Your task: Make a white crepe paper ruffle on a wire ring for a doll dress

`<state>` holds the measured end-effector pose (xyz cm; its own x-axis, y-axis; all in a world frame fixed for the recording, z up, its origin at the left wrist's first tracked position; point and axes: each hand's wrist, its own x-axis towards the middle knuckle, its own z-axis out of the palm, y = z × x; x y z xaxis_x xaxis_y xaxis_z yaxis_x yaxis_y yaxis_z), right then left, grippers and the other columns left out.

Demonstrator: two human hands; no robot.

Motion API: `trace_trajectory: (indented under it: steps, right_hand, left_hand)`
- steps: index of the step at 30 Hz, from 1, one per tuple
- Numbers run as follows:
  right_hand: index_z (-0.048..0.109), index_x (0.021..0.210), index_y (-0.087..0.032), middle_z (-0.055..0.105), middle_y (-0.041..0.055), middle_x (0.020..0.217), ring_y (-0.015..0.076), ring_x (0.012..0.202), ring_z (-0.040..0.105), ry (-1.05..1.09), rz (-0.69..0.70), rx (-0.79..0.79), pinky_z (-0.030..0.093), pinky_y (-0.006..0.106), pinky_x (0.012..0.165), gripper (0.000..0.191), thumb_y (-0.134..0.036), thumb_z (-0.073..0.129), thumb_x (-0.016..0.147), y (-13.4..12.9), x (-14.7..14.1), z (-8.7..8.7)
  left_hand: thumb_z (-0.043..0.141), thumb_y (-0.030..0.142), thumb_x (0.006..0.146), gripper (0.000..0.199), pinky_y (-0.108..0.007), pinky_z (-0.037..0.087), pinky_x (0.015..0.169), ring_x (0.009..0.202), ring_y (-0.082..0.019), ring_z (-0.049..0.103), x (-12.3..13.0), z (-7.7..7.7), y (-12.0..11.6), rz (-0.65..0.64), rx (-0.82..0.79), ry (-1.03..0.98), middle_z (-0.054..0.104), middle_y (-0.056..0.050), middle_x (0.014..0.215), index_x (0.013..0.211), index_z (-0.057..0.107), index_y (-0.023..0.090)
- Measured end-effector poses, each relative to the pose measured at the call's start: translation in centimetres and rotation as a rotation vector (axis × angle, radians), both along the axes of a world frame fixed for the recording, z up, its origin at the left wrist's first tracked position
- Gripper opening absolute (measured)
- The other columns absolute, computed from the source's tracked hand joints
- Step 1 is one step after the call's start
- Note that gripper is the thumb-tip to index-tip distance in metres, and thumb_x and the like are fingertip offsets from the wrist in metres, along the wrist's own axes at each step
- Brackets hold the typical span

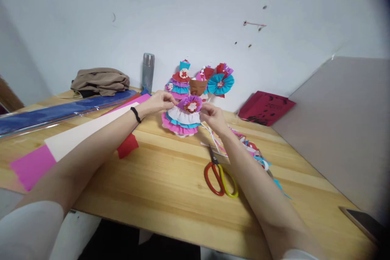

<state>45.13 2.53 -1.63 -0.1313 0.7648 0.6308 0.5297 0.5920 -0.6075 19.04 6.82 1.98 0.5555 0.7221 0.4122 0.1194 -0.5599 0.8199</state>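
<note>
Toward the far side of the wooden table [170, 187], a tiered crepe-paper dress [184, 118] stands between the left hand [158, 103] and the right hand [215, 117], probably flanked this way to keep it steady. Each hand's thumb and fingertips are drawn close together at its edges; whether they pinch paper or merely touch, I cannot tell. Scissors [215, 161] lie near the right forearm, perhaps to free both hands.

A pale wall [183, 8] — marked with a few small dark spots [265, 7] — rises behind the light-wood bench [170, 187]; a plain greyish panel [329, 122] borders its right side.
</note>
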Motion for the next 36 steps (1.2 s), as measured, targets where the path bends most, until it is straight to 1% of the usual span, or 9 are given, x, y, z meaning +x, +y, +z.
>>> trace_trajectory:
  steps: [4,7,10,14,19,24,28,32,36]
  right_hand:
    - [0.073,0.084,-0.021,0.071,0.0057,0.097,0.0242,0.094,0.064,0.017,0.016,-0.006,0.049,0.041,0.089,0.025,-0.018,0.057,0.065,0.1,0.0,-0.1]
    - [0.073,0.083,-0.021,0.071,0.0056,0.095,0.0241,0.093,0.064,0.023,0.034,-0.011,0.049,0.041,0.088,0.026,-0.017,0.055,0.064,0.0,-0.1,-0.1]
    - [0.073,0.082,-0.021,0.071,0.0051,0.094,0.0241,0.093,0.063,0.028,0.038,-0.006,0.048,0.041,0.089,0.027,-0.016,0.055,0.063,0.0,-0.2,-0.1]
    - [0.073,0.086,-0.021,0.07,0.0045,0.092,0.0227,0.087,0.063,0.033,0.038,-0.014,0.048,0.039,0.085,0.029,-0.017,0.055,0.064,0.0,-0.1,-0.1]
    - [0.073,0.085,-0.021,0.07,0.0043,0.091,0.0224,0.086,0.063,0.042,0.043,-0.029,0.049,0.037,0.082,0.026,-0.017,0.056,0.065,-0.1,-0.1,-0.1]
    - [0.073,0.086,-0.021,0.07,0.0039,0.089,0.0226,0.086,0.063,0.045,0.034,-0.026,0.049,0.038,0.082,0.027,-0.017,0.057,0.065,-0.1,0.0,-0.1]
    - [0.072,0.085,-0.022,0.071,0.0037,0.091,0.0231,0.089,0.064,0.051,0.028,-0.016,0.048,0.04,0.087,0.025,-0.018,0.058,0.065,0.0,0.1,-0.2]
    - [0.072,0.086,-0.022,0.071,0.0045,0.096,0.0243,0.095,0.064,0.055,0.036,-0.013,0.047,0.041,0.092,0.025,-0.019,0.059,0.065,0.1,0.1,-0.2]
    - [0.072,0.086,-0.022,0.072,0.0041,0.095,0.0239,0.095,0.064,0.051,0.038,-0.012,0.047,0.04,0.091,0.025,-0.019,0.059,0.065,0.1,0.1,-0.1]
  left_hand:
    - [0.064,0.02,0.062,0.013,-0.023,0.045,0.06,0.059,-0.01,0.055,0.2,-0.1,0.0,0.017,-0.054,-0.013,0.064,-0.001,0.064,0.07,0.068,0.01]
    - [0.065,0.02,0.062,0.013,-0.023,0.045,0.059,0.058,-0.01,0.055,0.5,-0.3,0.1,0.046,-0.058,-0.029,0.065,-0.001,0.063,0.07,0.068,0.01]
    - [0.065,0.02,0.063,0.015,-0.022,0.044,0.058,0.059,-0.01,0.055,0.6,-0.4,0.1,0.057,-0.031,-0.018,0.066,-0.002,0.065,0.073,0.069,0.01]
    - [0.064,0.021,0.067,0.017,-0.022,0.044,0.059,0.063,-0.012,0.057,0.6,-0.4,-0.1,0.082,0.051,0.012,0.069,-0.004,0.071,0.077,0.071,0.009]
    - [0.062,0.02,0.072,0.019,-0.023,0.048,0.066,0.072,-0.014,0.062,0.7,-0.6,-0.1,0.101,0.119,0.024,0.072,-0.005,0.079,0.084,0.073,0.009]
    - [0.064,0.019,0.074,0.034,-0.028,0.052,0.078,0.086,-0.017,0.066,1.1,-1.0,0.3,0.072,0.135,-0.033,0.073,-0.009,0.096,0.105,0.07,0.008]
    - [0.064,0.013,0.072,0.031,-0.03,0.052,0.085,0.091,-0.018,0.066,1.4,-1.1,0.4,0.04,0.094,-0.039,0.073,-0.009,0.102,0.103,0.071,0.01]
    - [0.068,0.01,0.067,0.03,-0.028,0.053,0.078,0.084,-0.016,0.066,1.7,-1.3,0.4,0.056,-0.051,-0.082,0.073,-0.008,0.098,0.097,0.071,0.009]
    - [0.068,0.014,0.068,0.021,-0.025,0.05,0.064,0.064,-0.012,0.062,1.9,-1.7,0.6,0.075,-0.114,-0.09,0.071,-0.005,0.078,0.089,0.069,0.009]
